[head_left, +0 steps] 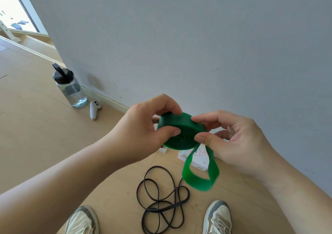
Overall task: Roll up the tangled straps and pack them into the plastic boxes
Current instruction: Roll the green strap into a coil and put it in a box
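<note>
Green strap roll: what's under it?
A white box by the wall, mostly covered by the green strap roll, its hanging loop and the right hand; the box's contents cannot be seen.

Hands: I count two, the left hand (143, 131) and the right hand (239, 143).
Green strap (181, 134): one.
Black strap (161, 197): one.
Shoes: two, left shoe (82, 221) and right shoe (218, 217).
Water bottle (70, 88): one.
White controller (94, 109): one.
White boxes: I make out two, a larger box (199, 161) and a smaller box (163, 150).
</note>
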The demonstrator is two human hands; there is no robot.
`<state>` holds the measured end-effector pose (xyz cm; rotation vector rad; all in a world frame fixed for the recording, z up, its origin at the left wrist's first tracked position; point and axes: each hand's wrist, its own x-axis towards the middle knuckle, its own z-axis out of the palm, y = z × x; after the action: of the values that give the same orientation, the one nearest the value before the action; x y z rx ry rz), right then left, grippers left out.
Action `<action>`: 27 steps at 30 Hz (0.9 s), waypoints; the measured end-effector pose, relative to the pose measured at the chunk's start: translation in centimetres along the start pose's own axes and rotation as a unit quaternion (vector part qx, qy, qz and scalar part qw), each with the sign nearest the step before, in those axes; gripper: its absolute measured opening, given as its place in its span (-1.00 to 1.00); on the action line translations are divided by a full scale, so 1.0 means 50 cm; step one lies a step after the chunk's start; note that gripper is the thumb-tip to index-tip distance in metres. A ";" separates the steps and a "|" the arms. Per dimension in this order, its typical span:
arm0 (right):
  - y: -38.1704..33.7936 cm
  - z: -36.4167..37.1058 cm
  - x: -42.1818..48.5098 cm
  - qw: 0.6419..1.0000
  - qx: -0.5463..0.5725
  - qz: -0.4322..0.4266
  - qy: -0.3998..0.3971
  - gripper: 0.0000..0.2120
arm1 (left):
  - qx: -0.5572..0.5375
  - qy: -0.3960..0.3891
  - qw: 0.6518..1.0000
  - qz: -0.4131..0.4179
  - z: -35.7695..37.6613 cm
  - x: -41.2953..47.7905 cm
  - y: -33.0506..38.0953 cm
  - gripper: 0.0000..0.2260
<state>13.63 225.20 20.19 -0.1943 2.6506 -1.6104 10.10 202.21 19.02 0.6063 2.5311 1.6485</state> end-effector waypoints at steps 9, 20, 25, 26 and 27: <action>0.007 -0.007 -0.006 0.999 -0.024 -0.026 -0.007 -0.67 | -0.119 -0.039 0.989 -0.075 -0.002 0.005 0.002 -0.75; -0.011 0.019 -0.010 0.981 0.114 -0.029 0.154 -0.77 | -0.374 0.069 0.918 -0.112 0.021 0.007 0.004 -0.81; -0.006 0.025 -0.003 0.985 0.134 0.003 0.110 -0.67 | -0.377 0.052 0.913 -0.146 0.029 0.001 -0.004 -0.78; -0.007 0.021 -0.003 0.985 0.134 0.011 0.112 -0.66 | -0.326 0.030 0.934 -0.142 0.026 0.001 -0.005 -0.78; -0.009 0.019 -0.003 0.987 0.124 0.013 0.105 -0.65 | -0.249 0.011 0.960 -0.129 0.022 0.000 -0.006 -0.79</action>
<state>13.93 224.19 20.13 0.0187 2.5458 -2.0335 10.29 203.07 18.27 0.2017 1.9698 2.0710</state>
